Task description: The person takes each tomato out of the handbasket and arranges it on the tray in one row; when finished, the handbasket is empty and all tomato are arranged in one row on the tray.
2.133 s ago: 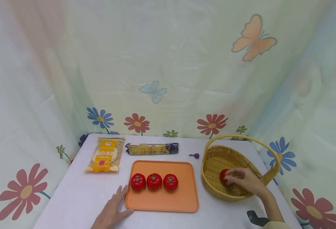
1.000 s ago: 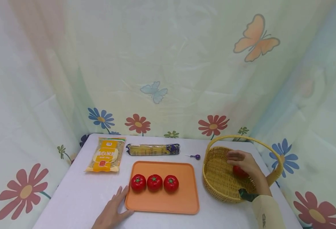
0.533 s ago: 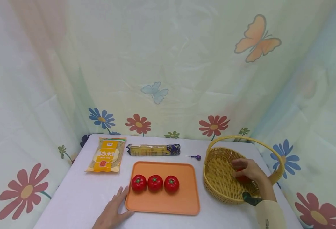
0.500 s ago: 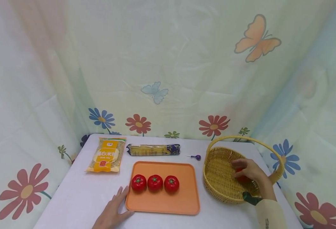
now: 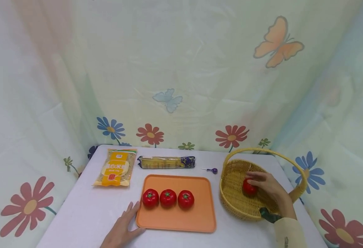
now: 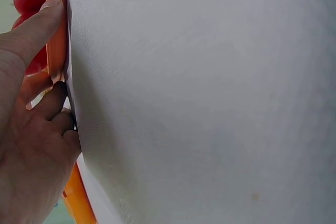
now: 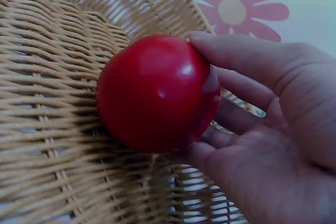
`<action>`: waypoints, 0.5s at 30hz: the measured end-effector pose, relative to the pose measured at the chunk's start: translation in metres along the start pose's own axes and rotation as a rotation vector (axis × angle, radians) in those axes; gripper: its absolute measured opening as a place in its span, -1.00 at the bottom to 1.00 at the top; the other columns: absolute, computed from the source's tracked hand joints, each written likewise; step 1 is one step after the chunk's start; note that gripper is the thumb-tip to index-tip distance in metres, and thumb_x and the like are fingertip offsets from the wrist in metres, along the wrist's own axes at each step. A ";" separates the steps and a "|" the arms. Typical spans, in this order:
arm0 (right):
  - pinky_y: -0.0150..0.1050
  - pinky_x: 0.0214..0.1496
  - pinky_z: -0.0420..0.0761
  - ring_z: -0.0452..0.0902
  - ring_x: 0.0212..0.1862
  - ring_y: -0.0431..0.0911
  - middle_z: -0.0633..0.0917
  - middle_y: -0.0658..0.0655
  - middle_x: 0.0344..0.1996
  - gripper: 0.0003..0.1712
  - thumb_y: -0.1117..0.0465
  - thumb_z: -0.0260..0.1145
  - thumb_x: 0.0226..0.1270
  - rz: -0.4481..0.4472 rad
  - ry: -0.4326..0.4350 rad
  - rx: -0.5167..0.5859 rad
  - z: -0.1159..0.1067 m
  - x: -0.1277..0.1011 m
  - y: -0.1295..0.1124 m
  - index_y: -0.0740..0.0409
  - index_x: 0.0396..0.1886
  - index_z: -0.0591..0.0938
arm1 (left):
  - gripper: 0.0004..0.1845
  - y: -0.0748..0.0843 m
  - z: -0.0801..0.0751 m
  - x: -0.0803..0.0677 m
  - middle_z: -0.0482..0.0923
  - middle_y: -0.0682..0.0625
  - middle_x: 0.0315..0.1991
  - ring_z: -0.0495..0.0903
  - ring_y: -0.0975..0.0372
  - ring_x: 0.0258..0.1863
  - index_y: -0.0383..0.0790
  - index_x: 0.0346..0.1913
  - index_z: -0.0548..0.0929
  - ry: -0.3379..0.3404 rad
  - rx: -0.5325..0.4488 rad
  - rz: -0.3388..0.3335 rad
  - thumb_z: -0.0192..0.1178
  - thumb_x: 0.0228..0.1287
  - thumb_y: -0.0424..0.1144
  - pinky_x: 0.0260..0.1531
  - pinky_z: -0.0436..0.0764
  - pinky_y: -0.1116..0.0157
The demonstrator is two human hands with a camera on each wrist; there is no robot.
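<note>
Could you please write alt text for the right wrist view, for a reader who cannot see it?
The right hand holds a smooth red tomato inside a woven wicker basket, fingers curled round its right side. A pink flower print shows beyond the basket's rim.

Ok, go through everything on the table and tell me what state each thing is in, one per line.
Right hand: inside the basket, grip curled round a tomato.
Held tomato: in the basket, whole.
Basket: upright, handle up.
Left hand: flat on the table, fingers against the tray's edge.
Tray: flat, carrying three tomatoes.
Three tomatoes: in a row, stems up.
Yellow packet: lying flat, sealed.
Noodle pack: lying on its side.
</note>
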State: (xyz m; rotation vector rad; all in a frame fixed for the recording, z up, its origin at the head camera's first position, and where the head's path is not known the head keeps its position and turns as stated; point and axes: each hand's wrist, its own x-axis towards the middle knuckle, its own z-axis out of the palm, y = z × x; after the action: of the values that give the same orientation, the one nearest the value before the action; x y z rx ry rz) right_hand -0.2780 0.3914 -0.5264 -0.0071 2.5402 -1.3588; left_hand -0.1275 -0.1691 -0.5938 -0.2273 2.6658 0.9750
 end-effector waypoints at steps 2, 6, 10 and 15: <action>0.22 0.35 0.49 0.23 0.42 0.35 0.39 0.42 0.40 -0.24 -0.11 0.37 0.39 0.033 -0.010 0.007 -0.003 -0.004 0.002 0.24 0.41 0.48 | 0.09 0.000 0.001 0.000 0.12 -0.23 0.57 0.10 -0.40 0.45 0.09 0.58 0.23 0.002 0.011 0.007 0.53 -0.03 0.18 0.24 0.26 -0.45; 0.22 0.30 0.53 0.24 0.36 0.35 0.34 0.46 0.39 -0.35 -0.07 0.31 0.45 0.080 -0.045 0.001 -0.010 -0.011 0.003 0.23 0.37 0.53 | 0.09 0.000 0.002 0.001 0.12 -0.24 0.57 0.11 -0.40 0.45 0.08 0.58 0.23 0.001 0.021 0.004 0.53 -0.03 0.19 0.24 0.27 -0.45; 0.06 0.20 0.64 0.44 0.24 0.22 0.50 0.40 0.26 -0.41 0.03 0.36 0.42 0.067 -0.077 0.004 -0.012 -0.012 0.005 0.30 0.29 0.57 | 0.10 -0.001 0.001 0.001 0.12 -0.24 0.57 0.10 -0.40 0.45 0.08 0.59 0.22 -0.004 0.011 -0.006 0.53 -0.03 0.18 0.25 0.26 -0.44; -0.09 0.07 0.71 0.58 0.06 0.04 0.67 0.24 0.05 -0.40 0.01 0.49 0.29 0.043 -0.076 -0.025 -0.008 -0.010 0.005 0.33 0.17 0.60 | 0.11 -0.001 0.001 0.001 0.11 -0.25 0.57 0.09 -0.40 0.46 0.09 0.59 0.21 -0.005 0.001 -0.002 0.54 -0.04 0.17 0.25 0.26 -0.45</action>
State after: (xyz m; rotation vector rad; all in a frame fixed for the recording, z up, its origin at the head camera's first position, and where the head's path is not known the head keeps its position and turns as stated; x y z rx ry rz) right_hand -0.2696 0.4014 -0.5240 -0.0084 2.4799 -1.2859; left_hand -0.1281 -0.1691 -0.5954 -0.2263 2.6612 0.9719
